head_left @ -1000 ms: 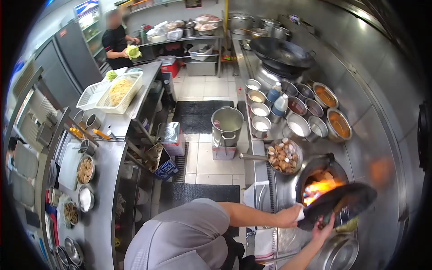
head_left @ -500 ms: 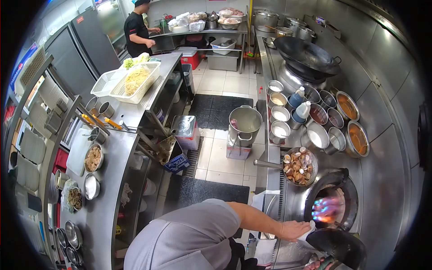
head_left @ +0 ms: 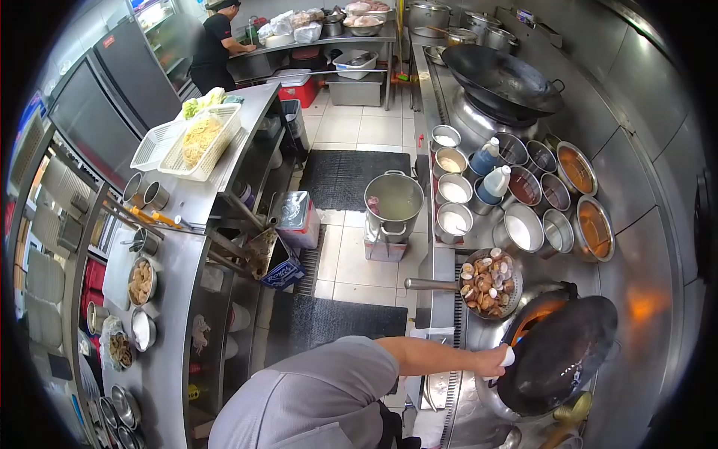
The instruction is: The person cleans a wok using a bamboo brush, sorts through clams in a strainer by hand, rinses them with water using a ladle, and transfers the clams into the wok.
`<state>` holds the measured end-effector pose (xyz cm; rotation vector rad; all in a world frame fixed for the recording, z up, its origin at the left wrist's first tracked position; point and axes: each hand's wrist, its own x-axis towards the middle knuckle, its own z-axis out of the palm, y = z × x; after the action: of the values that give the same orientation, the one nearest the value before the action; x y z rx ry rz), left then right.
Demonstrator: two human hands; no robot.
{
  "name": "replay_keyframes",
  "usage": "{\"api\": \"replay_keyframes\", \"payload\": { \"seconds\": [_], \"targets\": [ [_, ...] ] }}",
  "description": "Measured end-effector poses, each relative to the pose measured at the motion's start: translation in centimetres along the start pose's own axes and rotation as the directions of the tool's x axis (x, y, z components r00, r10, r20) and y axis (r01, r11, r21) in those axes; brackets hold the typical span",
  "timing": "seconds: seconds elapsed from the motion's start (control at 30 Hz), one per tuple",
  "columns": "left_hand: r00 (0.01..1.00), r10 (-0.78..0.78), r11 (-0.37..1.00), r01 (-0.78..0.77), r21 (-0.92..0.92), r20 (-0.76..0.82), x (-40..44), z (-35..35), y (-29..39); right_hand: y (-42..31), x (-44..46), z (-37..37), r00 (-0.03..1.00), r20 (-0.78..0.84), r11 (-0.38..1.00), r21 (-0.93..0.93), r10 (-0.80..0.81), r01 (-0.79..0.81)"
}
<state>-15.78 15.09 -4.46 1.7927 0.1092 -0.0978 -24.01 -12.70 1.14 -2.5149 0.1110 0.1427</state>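
My left hand is closed on the rim of a black wok, with a folded white cloth between the fingers and the metal. The wok is tilted, partly covering the lit burner, and wet streaks shine inside it. Orange flame shows past its upper edge. My right hand is out of view. Below the wok lies a yellowish object whose kind is unclear. Just above the burner sits a long-handled strainer full of clams.
Metal containers of white powder, sauces and squeeze bottles crowd the stove counter. A second wok stands farther along. A stockpot is on the floor side. A co-worker stands at the back counter.
The wok has come up from the lower edge and now leans over the burner, held by my left hand with the cloth. My right hand has left the view. The camera view has shifted slightly.
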Motion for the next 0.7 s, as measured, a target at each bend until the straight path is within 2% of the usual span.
{"api": "replay_keyframes", "payload": {
  "seconds": [0.1, 0.13, 0.23, 0.27, 0.3, 0.33, 0.37, 0.4, 0.43, 0.47, 0.5, 0.53, 0.6, 0.63, 0.67, 0.7],
  "targets": [
    [0.987, -0.145, 0.959, 0.158, -0.237, 0.070, 5.5, 1.4, -6.2, 1.6, -1.8, 1.3, 0.991, -0.087, 0.994, -0.034, 0.098, -0.102],
    [0.945, -0.297, 0.906, 0.324, -0.273, 0.138, 3.7, -2.0, -2.5, 2.4, -2.5, 1.6, 0.984, -0.118, 0.990, -0.038, 0.130, -0.135],
    [0.895, -0.337, 0.875, 0.412, -0.253, 0.292, 4.8, -3.1, -3.1, 4.8, -4.7, 3.2, 0.956, -0.185, 0.971, -0.023, 0.229, -0.237],
    [0.905, -0.362, 0.882, 0.410, -0.232, 0.223, 4.7, -2.5, -2.8, 5.8, -5.4, 3.7, 0.942, -0.208, 0.963, -0.007, 0.262, -0.269],
    [0.908, -0.252, 0.919, 0.333, -0.209, 0.335, 4.8, -3.4, -2.8, 7.1, -6.3, 4.3, 0.926, -0.227, 0.952, 0.016, 0.301, -0.305],
    [0.880, -0.282, 0.928, 0.351, -0.123, 0.382, 5.0, -3.8, -2.8, 8.6, -8.0, 5.1, 0.902, -0.250, 0.935, 0.060, 0.353, -0.349],
    [0.925, -0.304, 0.908, 0.354, -0.224, 0.227, 4.4, -2.3, -3.5, 10.5, -9.4, 6.3, 0.876, -0.269, 0.916, 0.129, 0.401, -0.379],
    [0.874, -0.319, 0.920, 0.379, -0.102, 0.368, 4.6, -3.4, -2.6, 10.6, -10.8, 7.2, 0.859, -0.284, 0.902, 0.209, 0.426, -0.378],
    [0.890, -0.294, 0.903, 0.378, -0.205, 0.348, 4.4, -2.8, -3.6, 11.6, -12.2, 6.2, 0.998, -0.030, 0.930, -0.363, 0.048, -0.056],
    [0.849, -0.291, 0.879, 0.420, -0.227, 0.442, 5.5, -1.8, -6.0, 6.2, -13.7, 6.2, 0.952, -0.057, 0.954, 0.033, 0.300, -0.298],
    [0.865, -0.411, 0.826, 0.487, -0.283, 0.289, 4.3, -2.2, -3.7, 4.8, -13.5, 6.4, 0.940, -0.219, 0.964, 0.001, 0.261, -0.267],
    [0.888, -0.383, 0.846, 0.448, -0.290, 0.255, 3.6, -2.7, -2.7, -2.6, -11.9, 2.2, 0.799, 0.009, 0.760, 0.302, 0.601, -0.575],
    [0.901, -0.374, 0.854, 0.428, -0.297, 0.220, 3.2, -2.6, -2.6, 3.4, -11.1, 2.1, 0.837, -0.228, 0.841, 0.366, 0.497, -0.399],
    [0.893, -0.393, 0.844, 0.445, -0.301, 0.218, 3.2, -2.6, -2.4, 3.6, -10.5, 1.1, 0.835, -0.342, 0.879, 0.366, 0.432, -0.305],
    [0.883, -0.385, 0.841, 0.456, -0.292, 0.270, 3.0, -2.7, -2.2, 3.8, -9.9, -0.6, 0.817, -0.331, 0.832, 0.473, 0.472, -0.289],
    [0.873, -0.375, 0.838, 0.463, -0.288, 0.313, 3.0, -3.2, -1.2, 0.7, -9.2, -3.4, 0.798, -0.320, 0.774, 0.574, 0.511, -0.266]
  ]
}}
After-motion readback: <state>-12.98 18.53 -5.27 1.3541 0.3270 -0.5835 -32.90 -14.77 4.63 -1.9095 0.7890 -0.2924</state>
